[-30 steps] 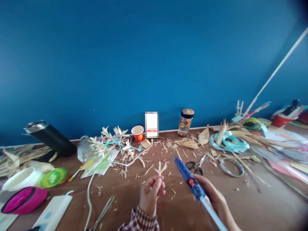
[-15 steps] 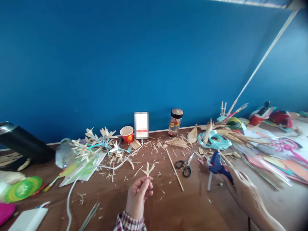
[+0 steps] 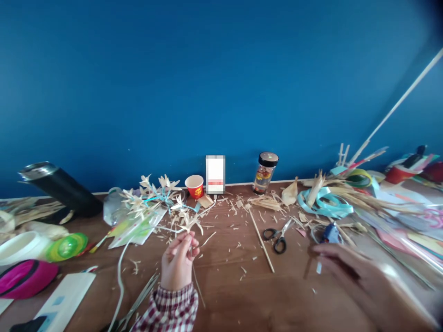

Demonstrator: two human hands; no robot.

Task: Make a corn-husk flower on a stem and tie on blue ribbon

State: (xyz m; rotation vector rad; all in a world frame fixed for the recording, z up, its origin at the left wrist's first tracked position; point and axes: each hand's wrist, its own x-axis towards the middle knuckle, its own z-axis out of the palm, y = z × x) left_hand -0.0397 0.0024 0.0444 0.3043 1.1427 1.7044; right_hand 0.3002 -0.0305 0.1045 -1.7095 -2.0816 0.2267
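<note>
My left hand (image 3: 178, 260) is closed in a pinch on a small pale flower (image 3: 189, 223) that looks made of dried husk. A thin stem (image 3: 198, 286) trails below my fingers. My right hand (image 3: 363, 276), blurred by motion, is over the right side of the table with its fingers stretched out and nothing visible in them. Just beyond it the blue glue gun (image 3: 331, 234) rests on the table, partly hidden by the hand. Black-handled scissors (image 3: 278, 237) lie to the left of the gun, and a thin wooden stick (image 3: 261, 240) lies beside them.
A bunch of husk flowers (image 3: 152, 196), a red paper cup (image 3: 194, 186) and a lidded jar (image 3: 266, 173) stand along the blue wall. Light-blue ribbon (image 3: 325, 203) is at right. A black flask (image 3: 65, 189) leans at left, and a white cable (image 3: 121, 272) crosses the table. Husk scraps are scattered about.
My right hand has let go of the glue gun and drawn back toward me. My left hand has shifted left with the flower. The view has turned a little to the left.
</note>
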